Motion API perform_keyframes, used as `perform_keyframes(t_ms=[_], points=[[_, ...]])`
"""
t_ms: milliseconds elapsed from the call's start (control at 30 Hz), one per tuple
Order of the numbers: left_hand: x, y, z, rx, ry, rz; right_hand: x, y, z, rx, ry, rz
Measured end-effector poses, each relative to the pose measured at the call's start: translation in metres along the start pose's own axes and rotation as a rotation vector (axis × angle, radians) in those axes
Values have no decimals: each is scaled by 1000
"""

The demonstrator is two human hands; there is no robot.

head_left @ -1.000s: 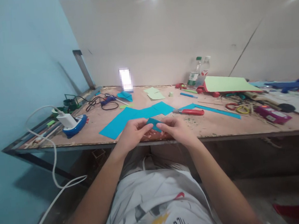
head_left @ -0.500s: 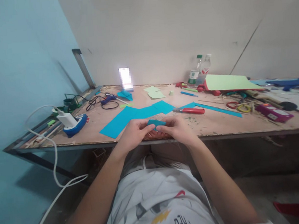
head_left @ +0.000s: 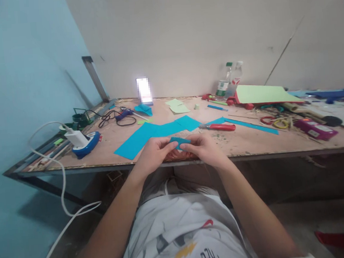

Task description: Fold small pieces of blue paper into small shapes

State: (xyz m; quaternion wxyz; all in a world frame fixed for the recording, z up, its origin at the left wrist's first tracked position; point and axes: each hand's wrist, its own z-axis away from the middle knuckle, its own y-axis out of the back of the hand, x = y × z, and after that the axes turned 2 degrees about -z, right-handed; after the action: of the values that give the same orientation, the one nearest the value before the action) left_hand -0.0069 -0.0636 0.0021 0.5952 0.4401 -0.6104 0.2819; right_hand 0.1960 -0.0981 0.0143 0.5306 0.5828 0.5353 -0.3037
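Note:
Between my two hands is a small piece of blue paper (head_left: pixel 179 141), held just above the table's front edge. My left hand (head_left: pixel 156 151) pinches its left side with thumb and fingers. On the right side, my right hand (head_left: pixel 201 146) pinches it the same way, with the two thumbs close together. Fingers cover much of the piece, so its full shape is hidden. Beyond the hands lies a larger cut sheet of blue paper (head_left: pixel 139 137). A red-handled cutter or knife (head_left: pixel 222 127) rests to the right of that sheet.
At left are a blue power strip (head_left: pixel 85 145) with a white plug and a glue gun (head_left: pixel 123 114). A lit phone (head_left: pixel 144 91) leans at the back. Bottles (head_left: pixel 222 86), green paper (head_left: pixel 264 94), a purple box (head_left: pixel 316 128) and a blue strip (head_left: pixel 252 126) are further right.
Both hands stay in almost the same place, still pinching the small blue paper. The camera view has shifted very slightly; nothing on the table has visibly moved.

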Motion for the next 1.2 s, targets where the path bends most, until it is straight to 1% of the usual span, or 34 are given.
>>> perform_keyframes(t_ms=[333,467,667,833,967,1100,1200], points=[[3,2,0,-25,-9,-26,2,-1,2,-23,-63,-71],[2,2,0,-16,-15,-41,0,0,1,-16,-60,-44],[0,2,-1,-13,-24,-72,-10,0,1,-117,-62,31],[-1,4,-1,-17,-20,-62,-8,1,2,-91,-27,71],[-1,6,-1,-17,-16,-41,-5,2,2,-52,-38,90],[-1,6,0,7,-22,-18,-2,3,0,-63,-75,84],[0,5,1,2,-29,-11,0,4,-1,-77,-78,76]])
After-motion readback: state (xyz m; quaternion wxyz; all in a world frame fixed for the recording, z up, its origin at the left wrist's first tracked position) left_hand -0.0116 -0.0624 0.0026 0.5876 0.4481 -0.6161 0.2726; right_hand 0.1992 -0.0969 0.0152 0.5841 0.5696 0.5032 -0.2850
